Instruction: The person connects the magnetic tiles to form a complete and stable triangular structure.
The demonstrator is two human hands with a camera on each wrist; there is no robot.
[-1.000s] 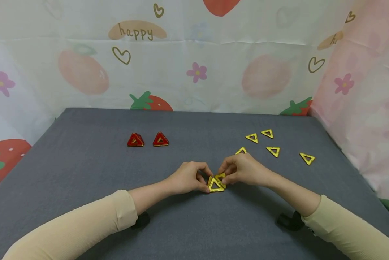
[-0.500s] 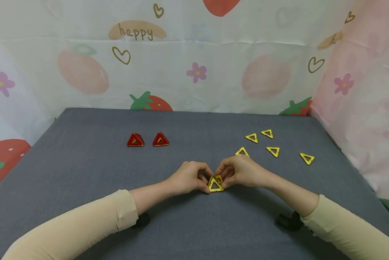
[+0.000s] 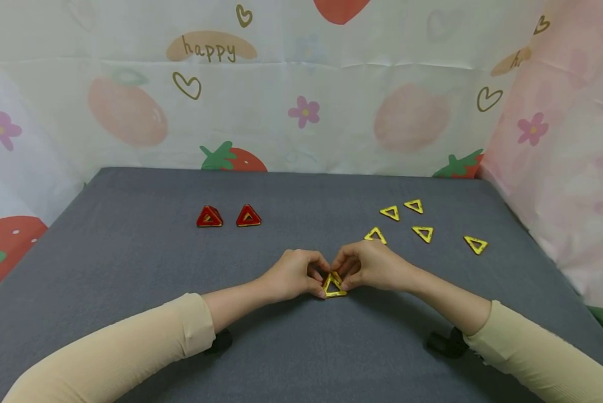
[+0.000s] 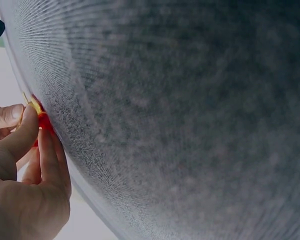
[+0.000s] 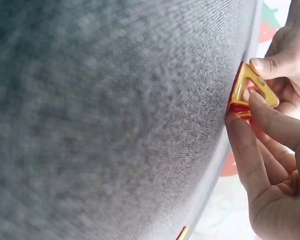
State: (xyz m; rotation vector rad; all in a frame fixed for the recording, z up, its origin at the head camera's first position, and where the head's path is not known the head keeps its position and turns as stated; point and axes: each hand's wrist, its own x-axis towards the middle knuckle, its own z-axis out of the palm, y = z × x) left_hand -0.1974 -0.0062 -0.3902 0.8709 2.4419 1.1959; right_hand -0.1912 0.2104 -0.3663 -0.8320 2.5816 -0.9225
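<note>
At the table's middle, both hands hold a small pyramid of triangular magnetic tiles [image 3: 335,294], yellow outside with red inner faces. My left hand [image 3: 293,275] pinches its left side between thumb and fingers. From the right, my right hand [image 3: 377,266] pinches a side tile, its fingertips close to the left fingers at the top. In the right wrist view one yellow tile [image 5: 271,97] faces the camera, with a red tile edge below it. The left wrist view shows only a sliver of yellow tile [image 4: 36,106] and red between the fingertips; the pyramid's back is hidden.
Two red pyramids [image 3: 248,211] stand at the back left of the grey cloth-covered table [image 3: 145,252]. Several yellow triangular tiles lie flat at the back right, one tile [image 3: 375,230] just behind my right hand. A printed curtain [image 3: 341,84] hangs behind the table.
My right hand has shifted slightly left, bringing the right side tile in against the front tile, so the gap between them has narrowed. My left hand stays in place.
</note>
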